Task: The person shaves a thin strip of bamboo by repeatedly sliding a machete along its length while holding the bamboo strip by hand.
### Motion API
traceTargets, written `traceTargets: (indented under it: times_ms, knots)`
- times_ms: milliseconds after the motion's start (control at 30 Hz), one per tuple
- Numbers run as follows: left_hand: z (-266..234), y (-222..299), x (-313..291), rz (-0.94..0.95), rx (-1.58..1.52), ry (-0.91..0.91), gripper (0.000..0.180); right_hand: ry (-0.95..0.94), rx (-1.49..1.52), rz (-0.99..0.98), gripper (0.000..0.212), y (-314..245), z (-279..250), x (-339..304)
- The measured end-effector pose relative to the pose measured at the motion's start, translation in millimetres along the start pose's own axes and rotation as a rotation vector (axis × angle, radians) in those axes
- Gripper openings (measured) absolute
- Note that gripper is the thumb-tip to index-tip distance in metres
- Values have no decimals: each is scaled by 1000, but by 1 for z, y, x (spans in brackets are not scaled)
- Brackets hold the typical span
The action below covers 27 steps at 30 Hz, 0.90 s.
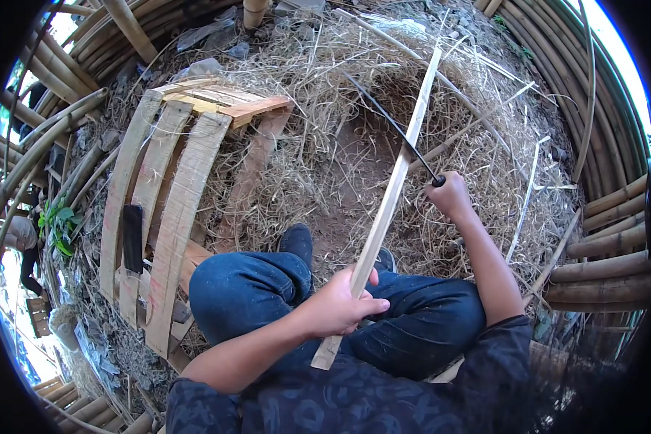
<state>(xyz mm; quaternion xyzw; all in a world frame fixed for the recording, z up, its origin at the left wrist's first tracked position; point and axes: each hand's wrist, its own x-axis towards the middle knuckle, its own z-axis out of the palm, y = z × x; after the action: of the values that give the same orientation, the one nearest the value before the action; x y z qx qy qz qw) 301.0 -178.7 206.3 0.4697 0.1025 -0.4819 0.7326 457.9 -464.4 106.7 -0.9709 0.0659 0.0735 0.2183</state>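
Observation:
My left hand (343, 304) is closed around the lower part of a long, pale split bamboo strip (385, 206). The strip slants up and away from my lap, its near end above my thighs and its far end over the shavings. In my right hand (452, 197) is the black handle of a long, thin-bladed knife (385, 114). The dark blade points to the far left and crosses the strip at about its upper middle; whether the edge bites into it I cannot tell. My bent knees in blue jeans lie below.
A slatted wooden crate (173, 217) stands at my left, with a black phone-like object (132, 239) against its slats. Curly shavings (282, 166) cover the ground around a bare dirt patch (343, 173). Bamboo pole walls (607, 260) curve around. At far left, another person (25, 246) is partly visible.

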Motion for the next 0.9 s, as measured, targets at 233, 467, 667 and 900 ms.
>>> traceTargets:
  times_ms: [233,467,667,900]
  knots:
    - [-4,17,-17,-8,-175,-135,41,-11,149,-219,30,-38,-21,-32]
    - [-6,9,-15,9,-148,-145,39,-236,-68,-793,28,-81,-27,-49]
    - [-14,1,-5,42,25,5,35,-302,-161,-686,32,-87,-27,-54]
    - [-17,-6,-1,154,153,166,34,-332,54,-695,35,-91,-36,-62]
